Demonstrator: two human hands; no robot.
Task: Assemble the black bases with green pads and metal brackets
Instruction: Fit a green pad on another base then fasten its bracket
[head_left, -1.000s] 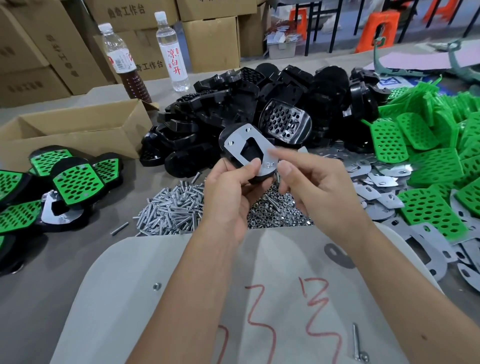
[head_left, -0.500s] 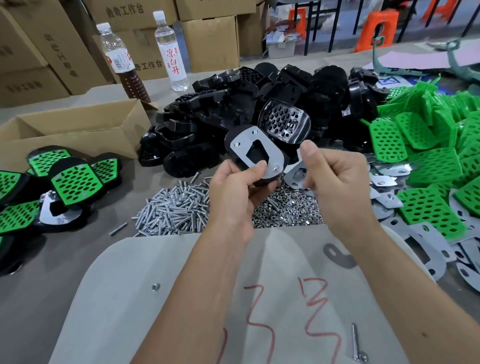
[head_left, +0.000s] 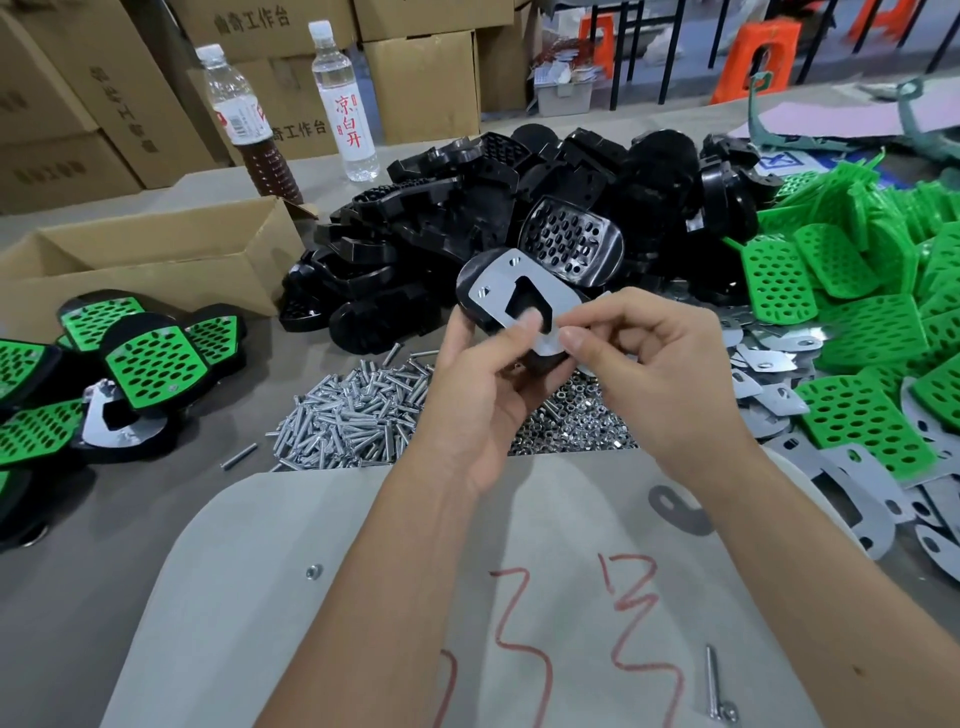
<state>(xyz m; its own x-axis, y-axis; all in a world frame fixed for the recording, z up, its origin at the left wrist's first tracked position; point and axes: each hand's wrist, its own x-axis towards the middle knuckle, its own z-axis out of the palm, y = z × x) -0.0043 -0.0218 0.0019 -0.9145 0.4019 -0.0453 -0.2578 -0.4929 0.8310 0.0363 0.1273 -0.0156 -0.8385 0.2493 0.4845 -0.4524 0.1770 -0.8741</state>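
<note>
Above the board (head_left: 363, 571) scrawled "33", left hand (head_left: 478, 395) gripping black base (head_left: 470, 291); right hand (head_left: 654, 374) pinching metal bracket (head_left: 545, 312); bottle (head_left: 345, 98) labelled "凉白开"

R hand (head_left: 660, 374) back at bracket (head_left: 511, 299) on base (head_left: 470, 291), fingertips pinching lower end.

I'm looking across a grey desk (head_left: 104, 597) toward stacked cardboard boxes (head_left: 421, 78) printed with characters along the far side; behind them on the right stand orange plastic stools (head_left: 761, 57) and dark metal frame legs (head_left: 670, 47), evenly lit
</note>
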